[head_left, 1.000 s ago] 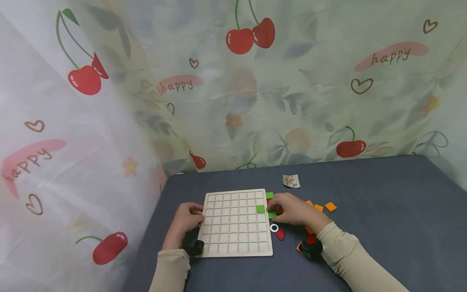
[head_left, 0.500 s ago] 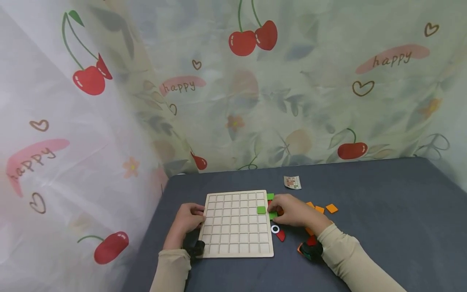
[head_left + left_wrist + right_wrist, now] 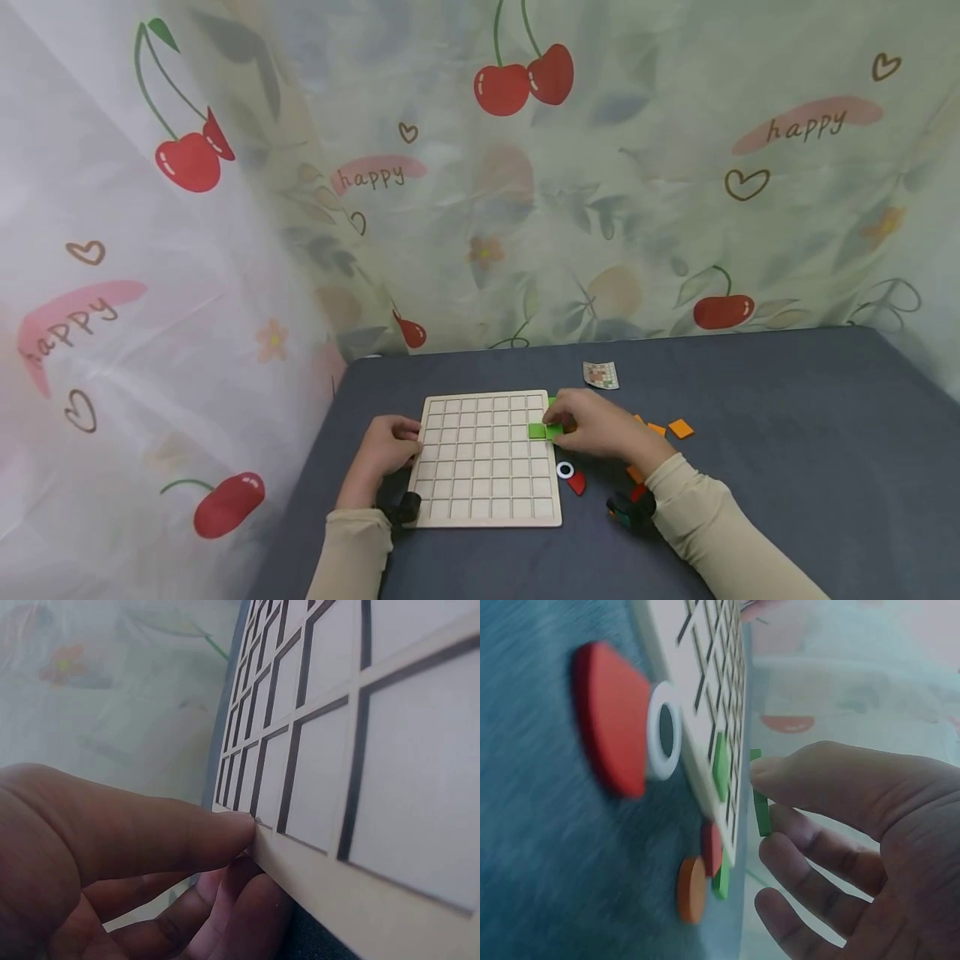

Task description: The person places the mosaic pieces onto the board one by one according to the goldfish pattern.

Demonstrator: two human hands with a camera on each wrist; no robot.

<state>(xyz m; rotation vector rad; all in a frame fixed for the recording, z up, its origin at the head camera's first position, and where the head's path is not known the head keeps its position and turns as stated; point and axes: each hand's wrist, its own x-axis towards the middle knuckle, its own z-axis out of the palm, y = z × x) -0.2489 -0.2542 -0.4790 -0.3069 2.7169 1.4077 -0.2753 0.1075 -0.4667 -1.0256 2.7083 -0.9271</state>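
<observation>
A pale wooden grid board lies on the dark table. My left hand holds its left edge, the thumb on the rim and the other fingers curled below. Over the board's right edge, my right hand pinches a green square tile between thumb and fingertips, lifted off the table. One green tile sits in a cell near that edge. Another green tile lies beside the board, partly hidden by the right hand in the head view.
Right of the board lie a white ring and a red rounded piece. A smaller red piece and an orange piece lie farther along. Several orange tiles are scattered beyond the right hand. A printed pattern card lies behind.
My right hand has picked up the green tile from beside the board and moved it slightly up and left, over the board's edge. My left hand stays on the board.
</observation>
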